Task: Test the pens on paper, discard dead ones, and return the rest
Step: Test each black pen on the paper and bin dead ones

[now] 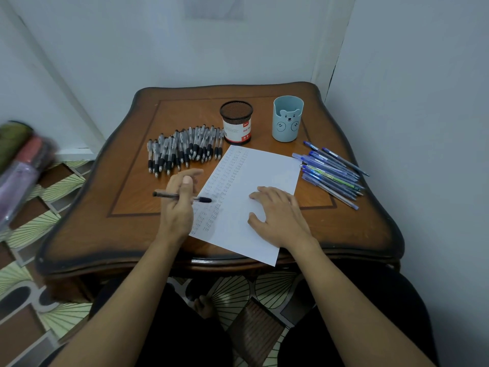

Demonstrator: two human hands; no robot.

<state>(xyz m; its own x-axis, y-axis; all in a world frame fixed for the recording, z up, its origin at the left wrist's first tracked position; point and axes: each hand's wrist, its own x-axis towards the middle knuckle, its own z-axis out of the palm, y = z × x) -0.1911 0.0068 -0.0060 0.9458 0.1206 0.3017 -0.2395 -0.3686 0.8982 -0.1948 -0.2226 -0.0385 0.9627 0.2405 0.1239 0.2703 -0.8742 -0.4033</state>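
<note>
— What has the left hand (180,205) got?

— One pen (182,196). The fingers are curled round its middle with the thumb on top. It lies almost level, crosswise, and its dark grip end pokes out to the right, over the left edge of the paper (264,170).

— And the right hand (277,215)?

— Flat on the near right part of the sheet, fingers spread and straight, holding nothing. The sheet sits at an angle on the bench (132,234), its near corner hanging over the edge. Columns of small scribbles run down its left side.

— Where are the other pens?

— Two lots. A row of black-grip pens (182,149) lies far left of the sheet, tips pointing near. A bundle of blue pens (330,173) lies on the right, just beside the paper's far right corner.

— Any holders?

— Two, standing upright at the far side: a black mesh cup (236,121) with a white label, touching the row's right end, and a pale blue bear cup (288,119) to its right.

— That blur off the bench at far left?

— Soft bundles (21,160) in green, red and lilac, perhaps; too smeared to name.
</note>
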